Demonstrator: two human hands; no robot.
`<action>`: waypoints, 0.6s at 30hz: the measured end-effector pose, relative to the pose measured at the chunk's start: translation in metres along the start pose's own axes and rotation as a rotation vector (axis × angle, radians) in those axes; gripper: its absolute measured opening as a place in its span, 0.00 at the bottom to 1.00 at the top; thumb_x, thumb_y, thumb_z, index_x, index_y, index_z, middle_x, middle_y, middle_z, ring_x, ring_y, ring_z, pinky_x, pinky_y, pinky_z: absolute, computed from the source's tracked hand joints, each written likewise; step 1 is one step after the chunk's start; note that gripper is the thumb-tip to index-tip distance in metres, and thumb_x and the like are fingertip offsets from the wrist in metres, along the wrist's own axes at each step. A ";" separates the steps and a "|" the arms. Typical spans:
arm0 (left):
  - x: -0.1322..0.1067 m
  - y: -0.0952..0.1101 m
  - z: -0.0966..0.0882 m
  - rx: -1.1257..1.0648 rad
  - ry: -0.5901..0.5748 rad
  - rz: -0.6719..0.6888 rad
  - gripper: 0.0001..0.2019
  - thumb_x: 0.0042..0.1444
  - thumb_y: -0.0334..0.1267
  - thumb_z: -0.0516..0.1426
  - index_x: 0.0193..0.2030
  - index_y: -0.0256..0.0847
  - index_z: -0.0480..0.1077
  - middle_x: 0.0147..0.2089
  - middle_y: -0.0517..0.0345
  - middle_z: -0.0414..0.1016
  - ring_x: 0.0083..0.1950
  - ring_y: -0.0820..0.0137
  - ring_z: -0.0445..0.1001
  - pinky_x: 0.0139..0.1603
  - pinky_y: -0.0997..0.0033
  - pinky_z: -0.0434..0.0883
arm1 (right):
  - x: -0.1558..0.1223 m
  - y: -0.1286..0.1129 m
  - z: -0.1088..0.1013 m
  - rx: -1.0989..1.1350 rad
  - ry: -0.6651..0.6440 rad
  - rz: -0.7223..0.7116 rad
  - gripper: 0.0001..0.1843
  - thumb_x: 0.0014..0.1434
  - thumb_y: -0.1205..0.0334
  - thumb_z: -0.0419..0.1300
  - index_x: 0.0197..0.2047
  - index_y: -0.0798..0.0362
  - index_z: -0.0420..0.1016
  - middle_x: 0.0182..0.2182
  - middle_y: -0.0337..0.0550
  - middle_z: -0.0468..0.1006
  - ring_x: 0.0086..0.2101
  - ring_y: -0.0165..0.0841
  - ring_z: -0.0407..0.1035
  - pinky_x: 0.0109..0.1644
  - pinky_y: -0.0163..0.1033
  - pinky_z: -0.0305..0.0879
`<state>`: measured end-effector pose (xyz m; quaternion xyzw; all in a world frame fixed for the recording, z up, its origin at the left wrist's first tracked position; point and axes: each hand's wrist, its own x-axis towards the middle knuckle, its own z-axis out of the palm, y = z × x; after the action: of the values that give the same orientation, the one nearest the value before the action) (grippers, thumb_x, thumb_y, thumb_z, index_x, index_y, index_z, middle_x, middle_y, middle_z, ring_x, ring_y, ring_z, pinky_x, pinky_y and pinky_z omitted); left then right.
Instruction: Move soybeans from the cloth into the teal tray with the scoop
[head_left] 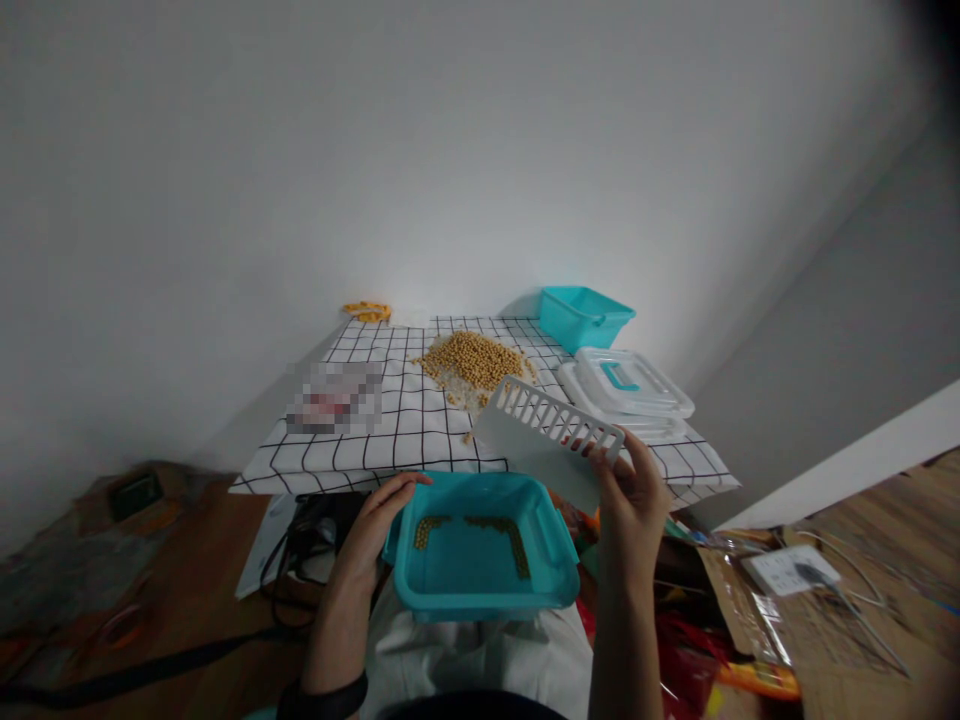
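Note:
My left hand (381, 525) grips the left rim of a teal plastic bin (480, 603) on my lap, just below the table's front edge. A few beans (517, 548) line the edges of the bin's floor. In my right hand (630, 480) is a white plastic scraper board (532, 440) with a row of slots along its upper edge. The board is tilted over the table edge, above the bin's back right side. Beyond it, a pile of tan, soybean-like beans (474, 358) lies on the table, with whitish grains (465, 392) around its front.
A black-and-white checked cloth (405, 425) covers the table. At the back right stands a second teal bin (577, 320), with stacked clear lids (634, 385) in front. A blurred-out item (334, 398) lies left, a yellow item (367, 311) behind. A power strip (791, 570) is at lower right.

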<state>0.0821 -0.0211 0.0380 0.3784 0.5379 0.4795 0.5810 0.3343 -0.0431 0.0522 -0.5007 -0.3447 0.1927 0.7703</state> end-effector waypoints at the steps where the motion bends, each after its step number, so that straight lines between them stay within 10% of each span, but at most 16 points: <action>1: 0.000 0.000 0.000 0.001 -0.001 0.002 0.10 0.41 0.45 0.67 0.30 0.45 0.82 0.31 0.64 0.80 0.36 0.66 0.72 0.38 0.70 0.68 | 0.000 0.000 0.000 0.001 -0.005 0.002 0.21 0.52 0.53 0.71 0.47 0.53 0.79 0.32 0.45 0.86 0.35 0.42 0.81 0.38 0.42 0.73; 18: -0.001 0.001 0.001 -0.014 0.002 0.009 0.09 0.42 0.46 0.67 0.29 0.45 0.81 0.31 0.65 0.79 0.35 0.66 0.72 0.38 0.71 0.68 | 0.000 -0.002 -0.002 0.006 -0.010 0.057 0.23 0.50 0.52 0.71 0.48 0.53 0.79 0.33 0.46 0.86 0.36 0.44 0.81 0.38 0.44 0.72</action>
<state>0.0832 -0.0216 0.0395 0.3763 0.5334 0.4862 0.5810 0.3360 -0.0452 0.0541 -0.5071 -0.3335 0.2181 0.7642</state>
